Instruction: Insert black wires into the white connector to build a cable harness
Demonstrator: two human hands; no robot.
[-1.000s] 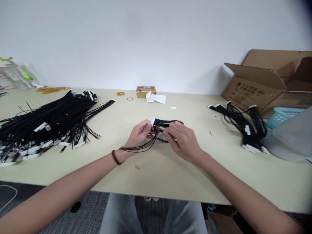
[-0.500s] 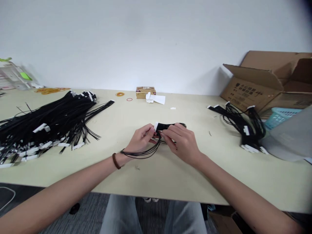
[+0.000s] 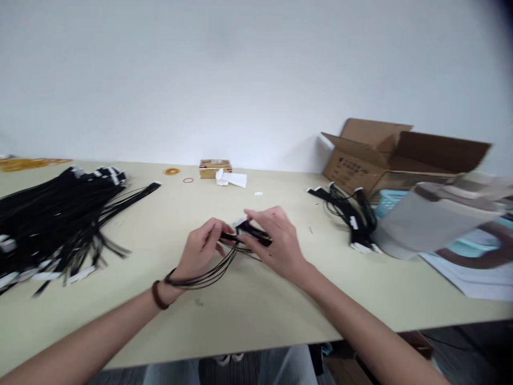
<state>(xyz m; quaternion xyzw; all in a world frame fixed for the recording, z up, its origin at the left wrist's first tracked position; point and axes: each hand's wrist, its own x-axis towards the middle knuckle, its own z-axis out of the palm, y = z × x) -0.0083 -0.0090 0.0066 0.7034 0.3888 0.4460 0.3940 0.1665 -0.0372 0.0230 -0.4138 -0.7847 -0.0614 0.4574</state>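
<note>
A coiled bundle of thin black cables [image 3: 253, 231] with a white connector at its upper end is between my two hands over the table. My left hand [image 3: 201, 250] pinches a black strand of it between thumb and fingers. Several loose cable loops [image 3: 204, 282] hang below and reach back to my left wrist, just above a brown bracelet [image 3: 159, 295]. My right hand [image 3: 280, 243] curves round the bundle from the right, with thumb and forefinger on either side of it. Its other fingers are partly hidden and a little blurred.
A large pile of black cables [image 3: 52, 208] with white connectors covers the left. Bundled cables [image 3: 352, 214] lie at right beside an open cardboard box [image 3: 352, 168], a grey bin [image 3: 425, 219] and a blue basket [image 3: 389, 200]. Behind are rubber bands [image 3: 171, 171] and a small gold box [image 3: 214, 167].
My view has turned right, showing more of the grey bin. My left hand has moved from the connector end to a strand, and my right fingers have opened wider round the bundle.
</note>
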